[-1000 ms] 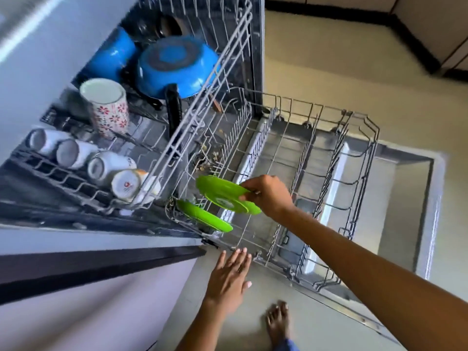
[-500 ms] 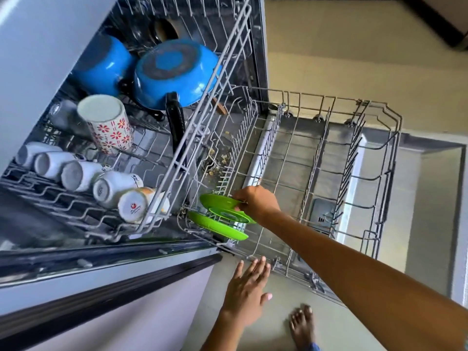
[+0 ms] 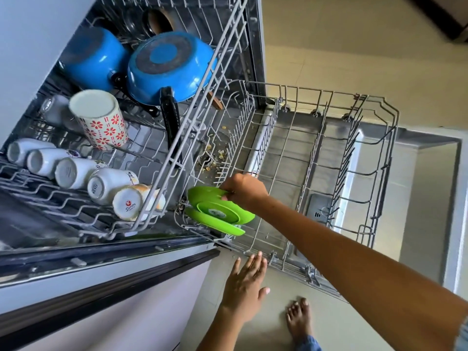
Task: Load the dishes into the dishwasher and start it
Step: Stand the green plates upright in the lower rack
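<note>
My right hand (image 3: 244, 190) grips the rim of a green plate (image 3: 217, 207) at the near left corner of the pulled-out lower rack (image 3: 379, 158). That plate leans against a second green plate (image 3: 215, 225) standing just in front of it. My left hand (image 3: 244, 287) hovers with straight, spread fingers below the rack's front edge and holds nothing. The upper rack (image 3: 157, 198) is pulled out too and carries two blue pans (image 3: 167, 67), a flowered mug (image 3: 101, 120) and a row of several white cups (image 3: 76, 173).
The open dishwasher door (image 3: 428, 198) lies flat under the lower rack, to the right. Food scraps lie on the tub floor (image 3: 215, 153). A cabinet front (image 3: 101, 300) fills the lower left. My bare foot (image 3: 300, 317) stands on the tiled floor.
My right hand has carried the green plate down and left into the rack, against the other green plate. My left hand has stayed below the rack edge.
</note>
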A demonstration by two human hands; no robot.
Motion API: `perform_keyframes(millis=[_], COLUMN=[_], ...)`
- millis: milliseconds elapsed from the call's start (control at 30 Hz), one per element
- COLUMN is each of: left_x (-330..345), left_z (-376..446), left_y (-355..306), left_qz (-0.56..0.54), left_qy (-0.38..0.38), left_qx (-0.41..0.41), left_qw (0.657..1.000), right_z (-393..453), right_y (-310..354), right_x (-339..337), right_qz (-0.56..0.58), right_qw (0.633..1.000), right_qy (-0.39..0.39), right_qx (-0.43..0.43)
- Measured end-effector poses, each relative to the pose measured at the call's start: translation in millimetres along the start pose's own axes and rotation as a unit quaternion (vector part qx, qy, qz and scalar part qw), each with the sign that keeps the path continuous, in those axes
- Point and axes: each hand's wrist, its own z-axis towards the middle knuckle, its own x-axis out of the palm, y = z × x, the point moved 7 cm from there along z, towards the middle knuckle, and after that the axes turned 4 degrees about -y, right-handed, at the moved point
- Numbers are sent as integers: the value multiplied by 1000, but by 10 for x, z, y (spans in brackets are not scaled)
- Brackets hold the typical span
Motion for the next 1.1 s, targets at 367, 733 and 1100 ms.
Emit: perform_keyframes(millis=[367,733,1100], left_x=[-8,-43,-86], left_z=[-2,-6,-66], left_y=[-19,-49,-86], left_qz=[4,-30,-8], left_qy=[48,74,81], left_qx=[-24,-37,-42], left_qw=[999,996,996], right_z=[-142,-125,-643], right_y=[-174,-40,-604], right_x=[285,508,360], right_qz=[-32,-58,7], right_qw=[999,997,993], right_qy=[-26,-55,-113], right_qx=[6,17,45])
